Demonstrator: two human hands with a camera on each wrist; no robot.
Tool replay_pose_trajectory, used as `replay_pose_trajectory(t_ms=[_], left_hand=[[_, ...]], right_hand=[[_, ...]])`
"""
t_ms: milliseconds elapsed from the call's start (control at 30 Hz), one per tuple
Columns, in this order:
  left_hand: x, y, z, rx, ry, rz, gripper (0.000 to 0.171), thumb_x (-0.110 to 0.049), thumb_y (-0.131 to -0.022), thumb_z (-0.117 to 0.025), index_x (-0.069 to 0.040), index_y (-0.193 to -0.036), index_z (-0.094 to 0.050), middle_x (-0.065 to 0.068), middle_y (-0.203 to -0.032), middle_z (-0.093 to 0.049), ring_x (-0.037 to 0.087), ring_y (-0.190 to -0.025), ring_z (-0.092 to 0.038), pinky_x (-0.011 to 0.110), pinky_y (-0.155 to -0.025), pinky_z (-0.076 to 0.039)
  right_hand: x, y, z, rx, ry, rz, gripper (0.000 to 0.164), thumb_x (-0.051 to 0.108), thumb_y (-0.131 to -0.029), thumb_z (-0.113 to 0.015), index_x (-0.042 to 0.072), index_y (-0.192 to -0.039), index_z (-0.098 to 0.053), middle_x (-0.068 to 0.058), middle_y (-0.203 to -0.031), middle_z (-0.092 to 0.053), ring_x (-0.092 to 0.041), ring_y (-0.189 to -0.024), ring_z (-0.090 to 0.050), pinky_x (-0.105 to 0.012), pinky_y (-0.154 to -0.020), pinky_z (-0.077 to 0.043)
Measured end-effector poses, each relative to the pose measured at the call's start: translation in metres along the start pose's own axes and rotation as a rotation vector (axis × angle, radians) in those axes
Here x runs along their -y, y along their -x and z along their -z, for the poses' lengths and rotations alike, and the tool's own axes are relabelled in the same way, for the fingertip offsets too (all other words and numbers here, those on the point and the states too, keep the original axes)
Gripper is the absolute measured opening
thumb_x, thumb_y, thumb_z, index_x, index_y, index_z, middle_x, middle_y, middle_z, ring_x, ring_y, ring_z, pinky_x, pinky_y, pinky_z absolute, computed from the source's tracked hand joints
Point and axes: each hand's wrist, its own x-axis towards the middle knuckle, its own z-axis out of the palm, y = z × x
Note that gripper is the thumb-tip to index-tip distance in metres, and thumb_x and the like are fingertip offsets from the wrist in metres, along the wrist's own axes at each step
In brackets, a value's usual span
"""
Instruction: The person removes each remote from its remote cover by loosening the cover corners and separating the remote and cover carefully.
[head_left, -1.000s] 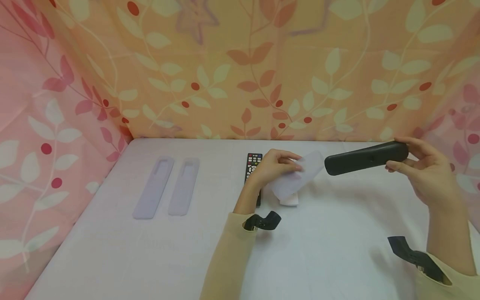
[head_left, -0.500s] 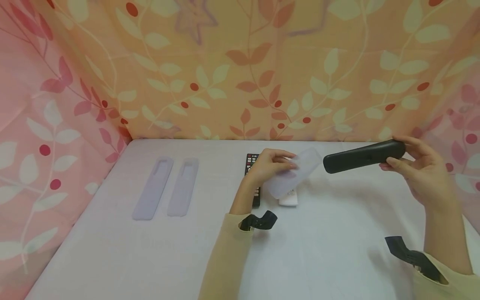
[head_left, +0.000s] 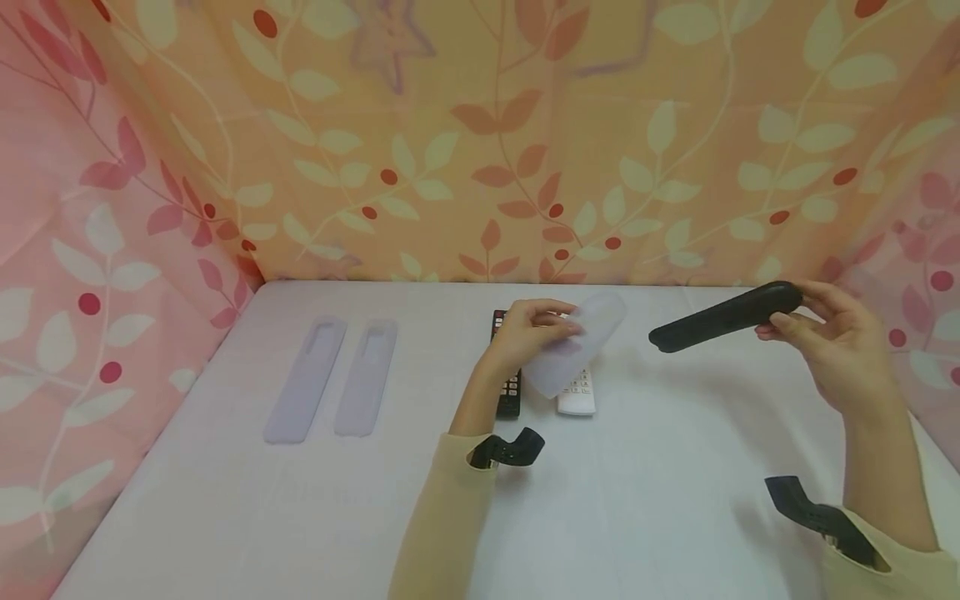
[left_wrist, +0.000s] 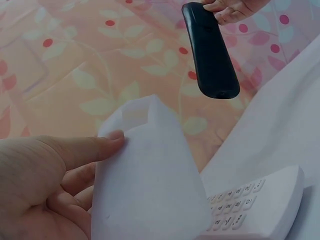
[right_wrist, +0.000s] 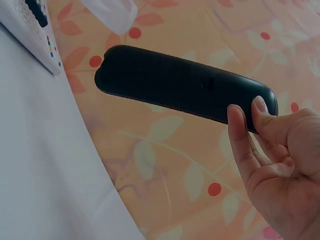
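Note:
My left hand (head_left: 528,340) pinches a translucent whitish remote cover (head_left: 573,354) by its side, raised above the table. In the left wrist view the cover (left_wrist: 155,185) has a small rectangular cutout near its upper end. My right hand (head_left: 847,350) holds a black remote control (head_left: 720,321) by one end between thumb and fingers, in the air. Its plain back faces the right wrist view, where the remote (right_wrist: 180,82) lies aslant. The remote's free end points towards the cover, with a gap between them.
Beneath the left hand, a black remote with buttons (head_left: 509,402) and a white remote (head_left: 576,400) lie on the white table (head_left: 637,517), both partly hidden. Two more translucent covers (head_left: 296,404) lie side by side at left. Patterned curtains (head_left: 420,133) stand behind and at the sides.
My left hand has shifted slightly left with the cover, showing more of the white remote. My right hand has drifted a little left, and the held remote has turned, its free end now lower.

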Motion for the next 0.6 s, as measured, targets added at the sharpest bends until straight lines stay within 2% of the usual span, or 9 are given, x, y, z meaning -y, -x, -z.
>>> replay_pose_trajectory(t_ms=[100, 300, 600], left_hand=[[0.002, 0.003, 0.003, -0.009, 0.028, -0.011, 0.034, -0.006, -0.097, -0.075, -0.001, -0.130, -0.072, 0.018, -0.112, -0.079, 0.015, -0.094, -0.076, 0.025, -0.085, -0.058], [0.005, 0.010, 0.008, -0.040, 0.058, -0.011, 0.034, -0.007, -0.098, -0.074, -0.001, -0.131, -0.071, 0.018, -0.113, -0.079, 0.014, -0.094, -0.076, 0.024, -0.087, -0.057], [0.007, 0.020, 0.020, -0.096, 0.016, 0.002, 0.035, -0.010, -0.095, -0.078, -0.002, -0.129, -0.073, 0.017, -0.109, -0.080, 0.010, -0.087, -0.071, 0.023, -0.080, -0.055]], right_hand=[[-0.001, 0.000, -0.002, -0.017, -0.022, -0.008, 0.038, -0.027, -0.094, -0.053, -0.012, -0.127, -0.067, -0.009, -0.111, -0.073, -0.016, -0.080, -0.079, -0.024, -0.081, -0.061], [-0.006, -0.002, -0.005, -0.007, -0.065, -0.022, 0.036, -0.029, -0.093, -0.053, -0.014, -0.122, -0.068, -0.011, -0.108, -0.070, -0.019, -0.077, -0.080, -0.027, -0.079, -0.062], [-0.011, -0.003, -0.013, 0.054, -0.069, -0.016, 0.038, -0.032, -0.092, -0.049, -0.018, -0.124, -0.066, -0.014, -0.106, -0.073, -0.023, -0.081, -0.080, -0.032, -0.076, -0.062]])
